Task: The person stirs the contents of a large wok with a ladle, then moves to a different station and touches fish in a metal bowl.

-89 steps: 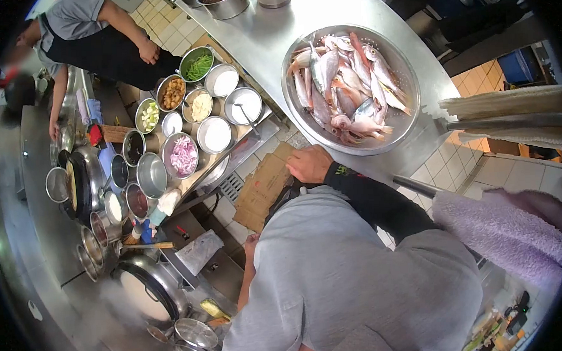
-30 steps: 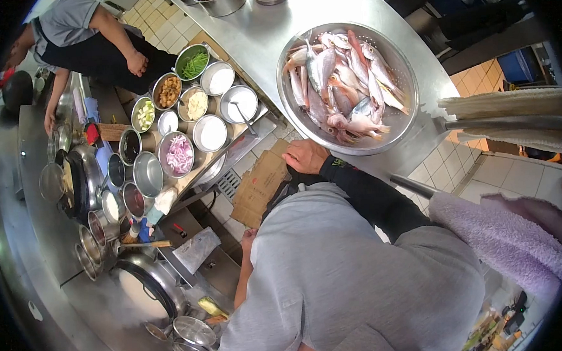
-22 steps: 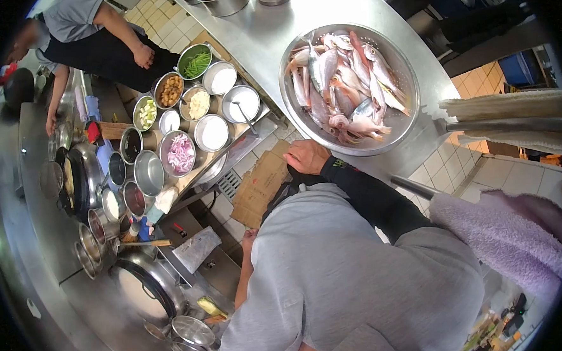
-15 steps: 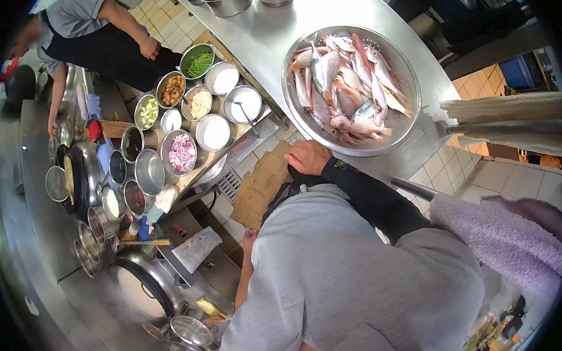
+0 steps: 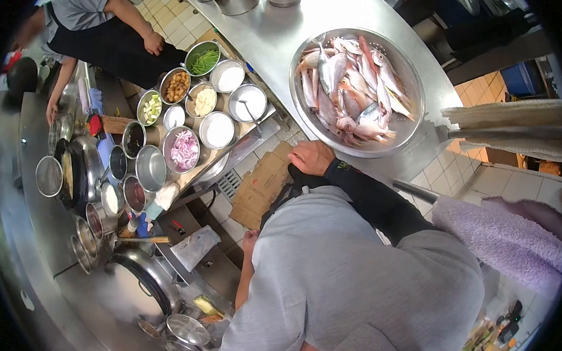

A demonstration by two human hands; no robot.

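Observation:
My right hand [image 5: 313, 157], below a black sleeve, is held in front of my body with its fingers curled in and nothing visible in them. It is close to the steel table's edge and just below a large perforated steel bowl [image 5: 412, 127]. Whole pinkish and silvery fish [image 5: 352, 86] are heaped in that bowl. Down by my left side, my left hand [image 5: 251, 240] is closed, partly hidden by my grey shirt, with no object seen in it. A flattened cardboard piece [image 5: 262, 186] lies on the floor between the hands.
Metal pots of sliced onion [image 5: 184, 150], green vegetables [image 5: 204, 62] and white contents stand on the left counter. A steaming pot [image 5: 138, 291] and strainers [image 5: 188, 329] are lower left. Another person [image 5: 95, 32] stands upper left. A purple towel [image 5: 500, 237] hangs at right.
The view has shifted slightly, so the bowl and pots appear a little further right and lower. Both my hands keep nearly the same pose.

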